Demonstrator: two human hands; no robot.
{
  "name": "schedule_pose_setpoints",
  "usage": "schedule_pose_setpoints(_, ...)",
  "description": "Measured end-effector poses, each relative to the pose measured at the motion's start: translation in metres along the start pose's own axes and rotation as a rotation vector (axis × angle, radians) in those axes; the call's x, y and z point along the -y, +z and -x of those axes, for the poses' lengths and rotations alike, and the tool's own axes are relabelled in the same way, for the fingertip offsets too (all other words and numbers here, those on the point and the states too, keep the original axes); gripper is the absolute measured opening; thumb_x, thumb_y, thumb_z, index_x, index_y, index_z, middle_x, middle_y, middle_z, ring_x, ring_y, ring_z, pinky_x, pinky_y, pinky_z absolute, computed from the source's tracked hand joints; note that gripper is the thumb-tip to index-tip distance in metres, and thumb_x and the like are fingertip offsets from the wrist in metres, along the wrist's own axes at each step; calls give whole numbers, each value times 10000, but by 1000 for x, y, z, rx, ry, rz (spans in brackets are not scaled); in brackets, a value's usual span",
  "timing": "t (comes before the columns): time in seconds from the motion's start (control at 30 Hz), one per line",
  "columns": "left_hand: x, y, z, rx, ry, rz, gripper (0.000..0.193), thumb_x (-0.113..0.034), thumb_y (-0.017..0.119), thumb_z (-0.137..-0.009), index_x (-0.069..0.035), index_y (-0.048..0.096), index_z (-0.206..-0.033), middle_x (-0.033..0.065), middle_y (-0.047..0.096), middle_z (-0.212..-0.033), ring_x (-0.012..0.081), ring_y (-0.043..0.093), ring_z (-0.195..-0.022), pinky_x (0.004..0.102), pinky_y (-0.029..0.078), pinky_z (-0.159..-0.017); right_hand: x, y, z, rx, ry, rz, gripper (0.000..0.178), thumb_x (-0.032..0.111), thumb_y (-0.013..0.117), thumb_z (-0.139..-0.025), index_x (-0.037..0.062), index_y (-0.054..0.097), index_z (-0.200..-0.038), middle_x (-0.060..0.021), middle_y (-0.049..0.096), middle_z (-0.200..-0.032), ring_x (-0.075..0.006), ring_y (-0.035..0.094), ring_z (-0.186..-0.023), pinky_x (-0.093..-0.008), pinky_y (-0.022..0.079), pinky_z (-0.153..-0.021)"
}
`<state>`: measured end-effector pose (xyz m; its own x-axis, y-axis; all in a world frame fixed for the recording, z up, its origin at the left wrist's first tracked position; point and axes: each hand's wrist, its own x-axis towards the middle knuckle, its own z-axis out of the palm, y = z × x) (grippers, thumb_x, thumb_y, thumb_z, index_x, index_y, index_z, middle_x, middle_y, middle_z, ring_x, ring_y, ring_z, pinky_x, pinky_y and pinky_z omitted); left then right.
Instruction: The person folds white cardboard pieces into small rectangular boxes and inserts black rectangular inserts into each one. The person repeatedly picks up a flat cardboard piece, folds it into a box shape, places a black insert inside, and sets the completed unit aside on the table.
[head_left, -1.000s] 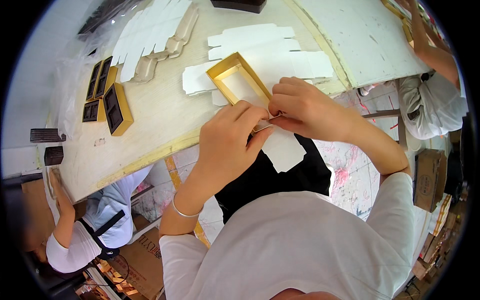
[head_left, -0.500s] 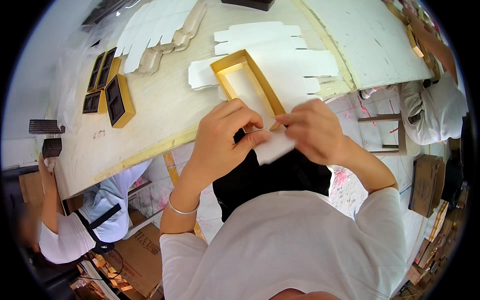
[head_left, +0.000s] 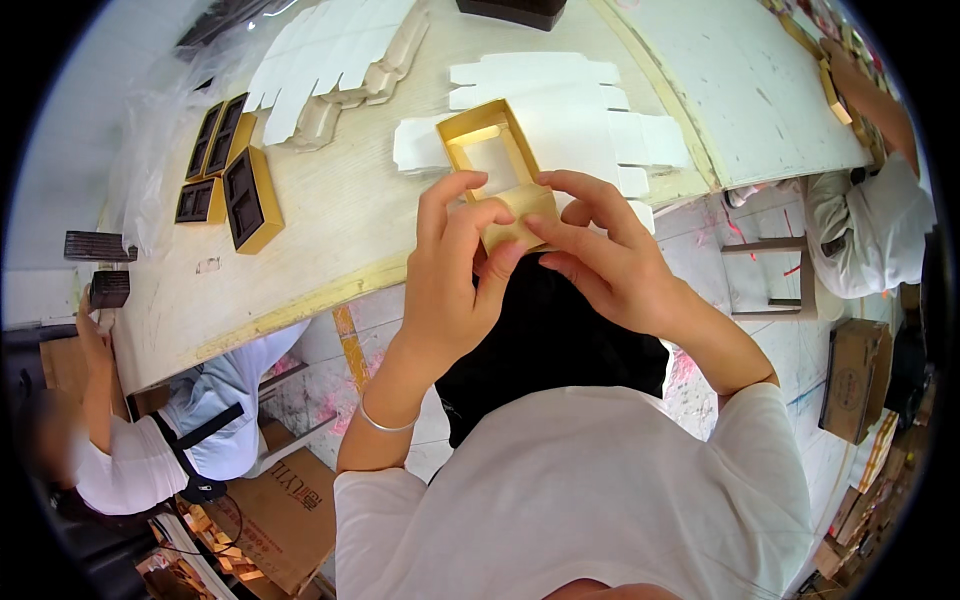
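A gold cardboard box [head_left: 474, 124] with an open top is between my two hands at the table's front edge. Its far end and long sides stand upright, and a gold flap [head_left: 530, 203] lies folded inward at its near end. My left hand [head_left: 447, 285] grips the left side and near end, its thumb against the flap. On the right side my right hand [head_left: 620, 260] is closed round the near corner, with fingers on the wall and flap. Under and beyond the box lie flat white cardboard blanks [head_left: 570, 95] with slotted edges.
Gold boxes with dark brown inserts [head_left: 250, 200] stand at the left, below a pile of white blanks [head_left: 325, 60]. A dark tray [head_left: 512, 10] sits at the far edge. One person's hand [head_left: 92, 335] holds a dark insert [head_left: 110, 289] at left; another person [head_left: 868, 235] sits at right.
The white-backed near flap has been folded up and into the box, its gold face now showing. My right hand has moved in against the box, and the box is drawn nearer upright.
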<state>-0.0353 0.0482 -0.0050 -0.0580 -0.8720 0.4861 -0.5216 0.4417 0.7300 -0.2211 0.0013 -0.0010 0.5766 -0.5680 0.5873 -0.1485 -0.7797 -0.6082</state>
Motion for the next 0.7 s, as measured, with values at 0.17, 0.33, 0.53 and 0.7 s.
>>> schedule_pose_setpoints(0.17, 6, 9, 8, -110, 182, -216, 259, -226, 724, -821, -32, 595, -936, 97, 546, -1092, 199, 573, -642, 299, 497, -588, -4, 4, 3, -16, -11, 38, 425, -69, 716, -732, 5, 623, -1140, -162, 511, -1218, -193, 549, -740, -306, 490, -645)
schedule_pose_setpoints(0.33, -2, 3, 0, -23, 219, -338, 165, -140, 711, -800, -25, 607, -853, 58, 572, -839, 232, 568, -625, 315, 473, -560, -2, -2, -9, 192, -69, 331, 295, -38, 678, -730, 23, 636, -1016, -105, 587, -977, -242, 560, -711, -339, 459, -588)
schedule_pose_setpoints(0.53, -21, -3, -7, 156, 41, -430, 129, -109, 655, -838, -22, 566, -807, 85, 526, -772, 266, 572, -606, 340, 454, -530, 12, -17, -43, 645, 175, 335, 151, 5, 625, -756, 25, 611, -905, -108, 588, -847, -317, 601, -749, -380, 464, -612)
schedule_pose_setpoints(0.7, -27, -7, -10, 212, 6, -412, 283, -258, 734, -775, -35, 561, -807, 83, 522, -796, 266, 572, -716, 366, 463, -580, 5, -22, -45, 601, 146, 163, 71, 42, 615, -787, 0, 622, -844, -148, 612, -816, -302, 620, -741, -364, 485, -636)
